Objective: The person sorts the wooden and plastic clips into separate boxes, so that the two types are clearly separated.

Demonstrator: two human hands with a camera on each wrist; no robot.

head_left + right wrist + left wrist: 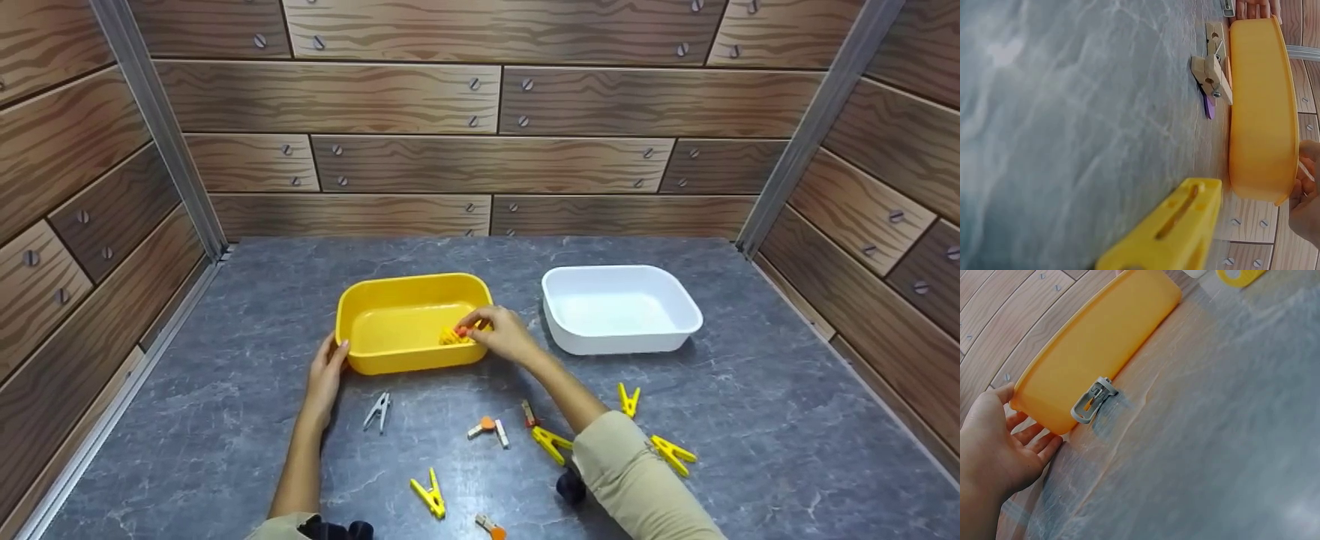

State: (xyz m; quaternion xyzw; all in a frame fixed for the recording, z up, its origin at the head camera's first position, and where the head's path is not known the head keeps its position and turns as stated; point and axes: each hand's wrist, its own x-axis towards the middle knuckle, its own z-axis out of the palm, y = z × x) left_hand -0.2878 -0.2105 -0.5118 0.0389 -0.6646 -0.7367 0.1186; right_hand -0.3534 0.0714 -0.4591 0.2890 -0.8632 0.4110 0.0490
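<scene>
A yellow plastic tub [412, 363] stands on the grey marbled table. My left hand [324, 375] grips its left end, thumb at the rim and fingers against the outer wall, as the left wrist view shows. Over the tub's right rim reaches my right hand [504, 336], its thumb and fingertips around a small red-orange piece [463, 331] inside. Beside that piece lies a small yellow thing [451, 338], its kind too small to tell. In the right wrist view the tub wall hides the right fingertips. A grey clothespin [1094, 400] lies just in front of the tub.
Right of the yellow tub stands a white tub [622, 343]. Yellow clothespins [429, 495] are scattered in front, several under or near the right forearm. Small wooden clothespins [474, 430] with coloured ornaments lie among them. Plank-patterned walls [405, 97] enclose the table.
</scene>
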